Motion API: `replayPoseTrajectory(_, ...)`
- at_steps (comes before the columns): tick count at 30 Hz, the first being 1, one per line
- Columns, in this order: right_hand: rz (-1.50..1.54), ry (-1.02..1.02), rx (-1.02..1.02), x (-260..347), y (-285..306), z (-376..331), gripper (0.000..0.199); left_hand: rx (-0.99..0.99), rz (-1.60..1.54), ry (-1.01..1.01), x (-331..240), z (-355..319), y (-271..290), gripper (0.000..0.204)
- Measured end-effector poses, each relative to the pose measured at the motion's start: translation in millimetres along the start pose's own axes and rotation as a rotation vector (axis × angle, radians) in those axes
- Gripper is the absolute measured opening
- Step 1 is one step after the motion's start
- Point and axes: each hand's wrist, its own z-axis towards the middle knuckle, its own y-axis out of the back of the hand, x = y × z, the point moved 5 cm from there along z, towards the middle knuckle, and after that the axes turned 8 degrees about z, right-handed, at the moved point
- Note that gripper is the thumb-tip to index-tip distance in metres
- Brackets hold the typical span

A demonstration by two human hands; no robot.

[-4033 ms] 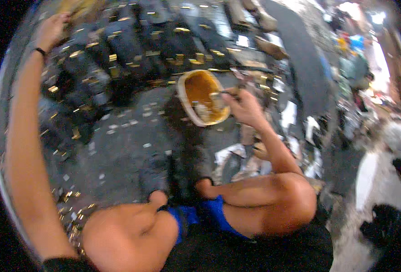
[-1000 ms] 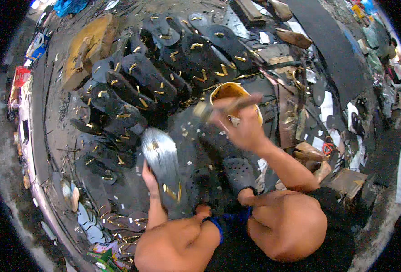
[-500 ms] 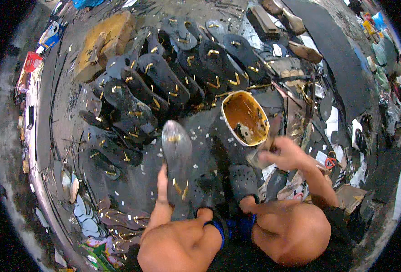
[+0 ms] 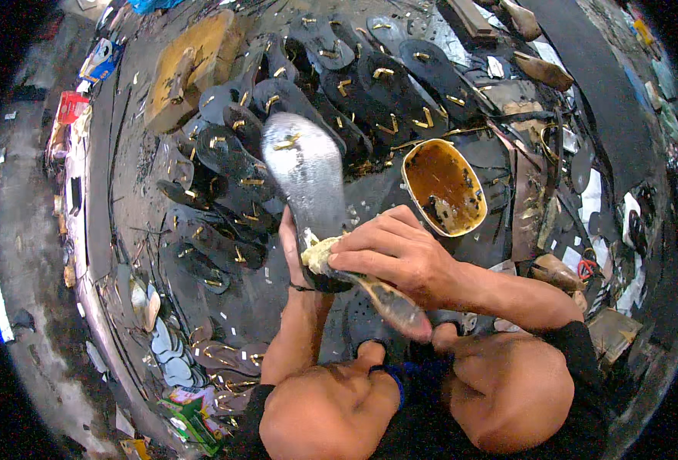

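Note:
My left hand (image 4: pixel 291 249) grips a dark shoe sole (image 4: pixel 304 172) from its left side, holding it raised and tilted. Small gold strap ends show near its far end, and its surface shines. My right hand (image 4: pixel 404 257) is closed around a brush (image 4: pixel 389 303) whose worn handle points to the lower right. The brush's pale, cream-coloured head (image 4: pixel 321 254) presses on the near part of the sole. Fingers and brush hide that part of the sole.
An oblong tub (image 4: pixel 454 234) of amber-brown, glue-like stuff stands right of my hands. Several dark soles (image 4: pixel 224 149) with gold strap ends lie beyond and left. A wooden block (image 4: pixel 189 69) sits far left; shoe lasts (image 4: pixel 544 70) lie far right. Grey cut pieces (image 4: pixel 174 356) lie near left.
My right hand has come left from beside the tub, bringing the brush onto the sole. My left hand has lifted the sole up and away from me. The view has shifted slightly.

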Motion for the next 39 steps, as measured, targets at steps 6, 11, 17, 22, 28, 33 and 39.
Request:
replayPoseTrajectory(6,0.135,-0.248,-0.247,-36,7,-2,0.028,0.044,0.090,-0.072,-6,-3,-14,0.043)
replayPoseTrajectory(11,0.266,-0.044,0.137,27,-20,-18,0.047,-0.111,-0.002,-0.165,-9,6,-13,0.062)
replayPoseTrajectory(17,-0.108,0.061,-0.055,-31,16,30,0.030,-0.087,0.347,-0.030,32,-21,-30,0.046)
replayPoseTrajectory(22,0.174,0.006,0.165,21,-17,-29,0.023,0.093,0.184,-0.124,-8,-1,-27,0.034)
replayPoseTrajectory(28,0.104,-0.178,-0.260,-17,-16,-31,0.034,0.237,-0.205,-0.026,-21,6,-13,0.048)
replayPoseTrajectory(33,0.175,0.033,-0.108,3,-15,-30,0.042,0.308,-0.157,0.130,-23,13,14,0.060)
replayPoseTrajectory(39,0.026,-0.103,-0.289,-58,8,6,0.038,0.147,0.031,-0.166,4,-12,-18,0.052)
